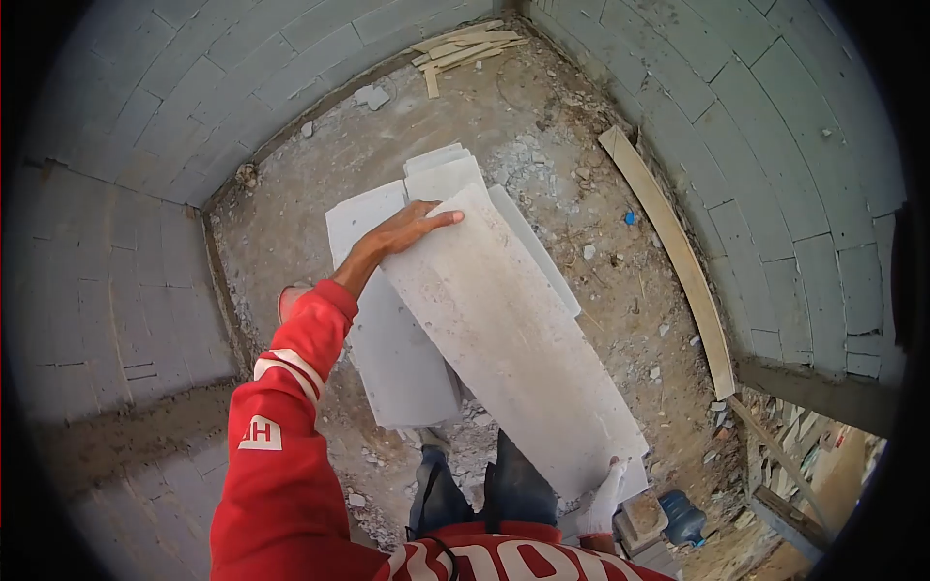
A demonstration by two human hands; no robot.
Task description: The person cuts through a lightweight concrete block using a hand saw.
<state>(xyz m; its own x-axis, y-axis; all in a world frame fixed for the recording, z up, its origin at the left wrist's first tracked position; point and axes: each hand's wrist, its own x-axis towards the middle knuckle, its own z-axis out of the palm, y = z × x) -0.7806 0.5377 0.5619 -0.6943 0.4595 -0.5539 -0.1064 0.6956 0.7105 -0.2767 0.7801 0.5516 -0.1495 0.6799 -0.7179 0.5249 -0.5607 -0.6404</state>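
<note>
A long, pale aerated concrete block [513, 320] lies slantwise in front of me, held between my two hands. My left hand [417, 229], bare, grips its far left corner with the thumb on the top face and the other fingers over the edge. At the near right end my right hand [605, 496], in a white glove, holds the block's edge; most of its fingers are hidden. Under and beside it are more blocks: a pale block [402, 339] at the left, another block [528, 237] at the right, and a block end [436, 160] beyond.
Grey block walls [746, 145] enclose the dirt floor [620, 320], strewn with rubble. Wooden strips [465, 46] lie in the far corner, and a long board [678, 252] runs along the right wall. A blue water jug [683, 518] stands at the lower right, near timber scraps.
</note>
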